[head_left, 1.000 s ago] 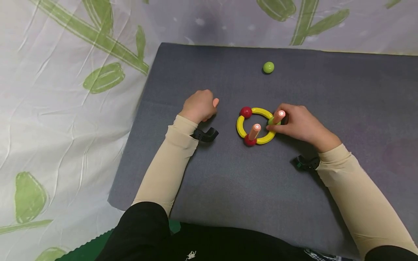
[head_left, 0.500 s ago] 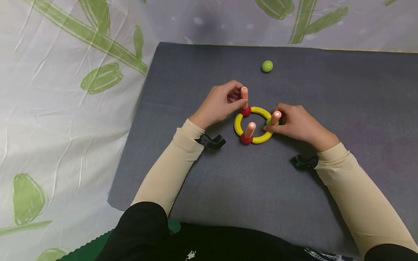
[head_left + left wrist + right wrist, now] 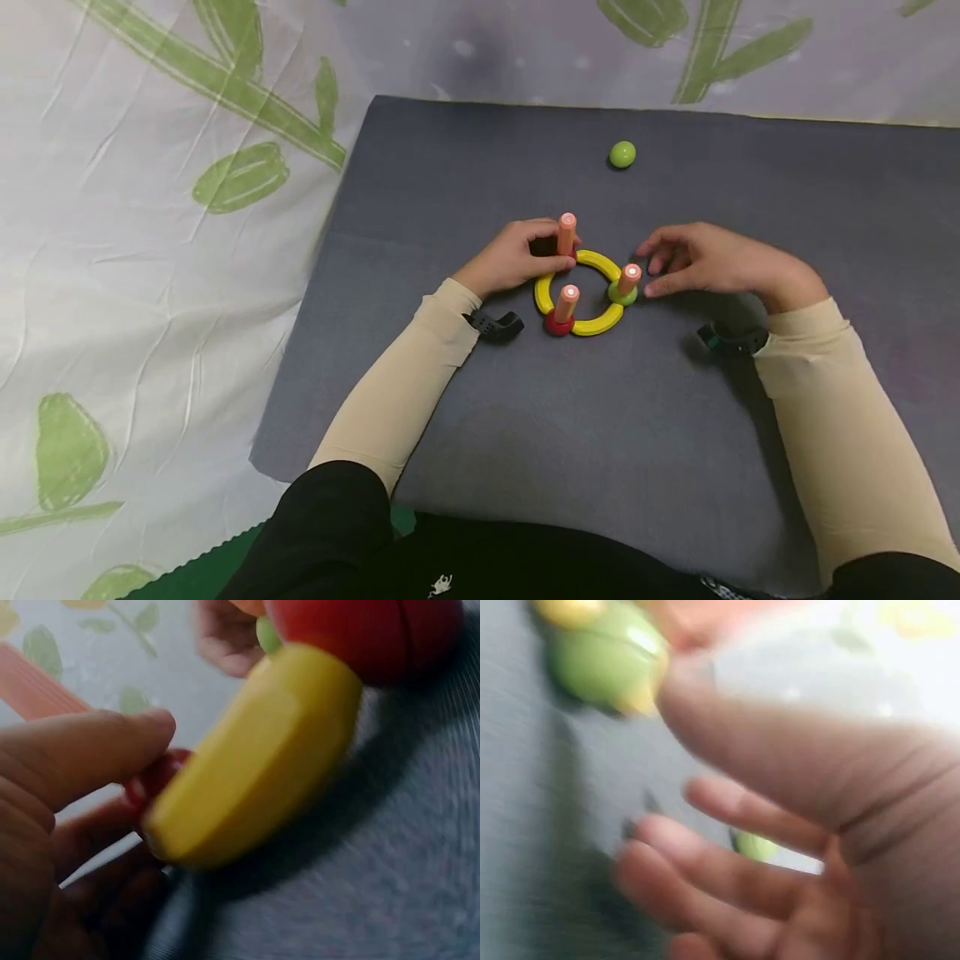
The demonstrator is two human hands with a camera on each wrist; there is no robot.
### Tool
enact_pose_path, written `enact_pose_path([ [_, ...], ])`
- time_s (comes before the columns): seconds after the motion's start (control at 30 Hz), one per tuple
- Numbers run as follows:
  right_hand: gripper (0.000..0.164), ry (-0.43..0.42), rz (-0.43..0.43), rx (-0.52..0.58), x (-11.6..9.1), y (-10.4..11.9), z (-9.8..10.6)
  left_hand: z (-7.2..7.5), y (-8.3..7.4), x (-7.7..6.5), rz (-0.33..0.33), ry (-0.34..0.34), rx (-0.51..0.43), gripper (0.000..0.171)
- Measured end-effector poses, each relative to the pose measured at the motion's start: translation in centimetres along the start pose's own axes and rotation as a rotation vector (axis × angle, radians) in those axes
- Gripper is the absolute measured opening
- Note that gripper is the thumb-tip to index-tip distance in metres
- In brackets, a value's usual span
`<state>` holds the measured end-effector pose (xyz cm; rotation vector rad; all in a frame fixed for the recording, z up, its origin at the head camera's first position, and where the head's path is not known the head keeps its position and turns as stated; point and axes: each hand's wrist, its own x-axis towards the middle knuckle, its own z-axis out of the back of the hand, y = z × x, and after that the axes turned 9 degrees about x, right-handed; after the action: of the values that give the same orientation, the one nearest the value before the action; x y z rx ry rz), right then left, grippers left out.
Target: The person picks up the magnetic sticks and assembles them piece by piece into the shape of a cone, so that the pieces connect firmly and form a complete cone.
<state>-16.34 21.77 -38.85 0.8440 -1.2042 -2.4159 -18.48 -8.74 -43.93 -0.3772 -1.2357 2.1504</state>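
Note:
A ring of yellow curved pieces (image 3: 597,323) joined by balls lies on the grey table. Orange pegs rise from the near red ball (image 3: 558,323), the green ball (image 3: 623,293) at the right, and the far red ball (image 3: 161,776). My left hand (image 3: 513,254) pinches that far ball, low at the foot of its peg (image 3: 567,233); the fingers partly hide the ball. In the left wrist view the thumb (image 3: 139,735) lies against it. Right of the green ball, my right hand (image 3: 720,262) is apart from the ring, holding nothing, fingers loosely bent.
A loose green ball (image 3: 622,154) sits farther back on the grey tabletop (image 3: 540,450), near its far edge. Behind and to the left hangs a pale cloth (image 3: 150,292) with a green leaf print.
My left hand has come rightward to the ring with an orange peg, which now stands in the far red ball, then slid down to the ball. My right hand has let go of the green ball and drawn right.

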Motion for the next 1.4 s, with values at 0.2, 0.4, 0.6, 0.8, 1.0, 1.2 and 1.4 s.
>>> enact_pose_path([
  [0.2,0.058,-0.226,-0.012,-0.055,4.6,0.4,4.0,-0.1,0.4,-0.1,0.0,-0.012,-0.018,0.028],
  [0.4,0.07,-0.272,0.022,-0.154,7.6,0.5,5.4,-0.6,0.2,0.2,-0.018,0.008,0.014,0.03],
  [0.6,0.053,-0.322,0.076,-0.161,8.4,0.0,4.4,-0.8,0.4,0.5,-0.036,0.019,0.061,0.03],
  [0.8,0.048,-0.365,0.072,-0.115,6.9,0.2,2.5,-0.6,0.5,0.3,-0.03,0.018,0.077,0.03],
  [1.0,0.046,-0.381,0.15,0.049,3.3,2.5,0.3,-0.4,0.5,0.1,-0.009,0.022,0.085,0.032],
  [1.2,0.038,-0.387,0.318,0.121,-0.5,6.0,-1.9,-0.3,0.7,0.0,-0.006,0.025,0.072,0.031],
  [1.4,0.037,-0.36,0.411,0.061,-2.0,7.7,-3.7,-0.4,0.5,0.0,-0.018,0.03,0.09,0.029],
])
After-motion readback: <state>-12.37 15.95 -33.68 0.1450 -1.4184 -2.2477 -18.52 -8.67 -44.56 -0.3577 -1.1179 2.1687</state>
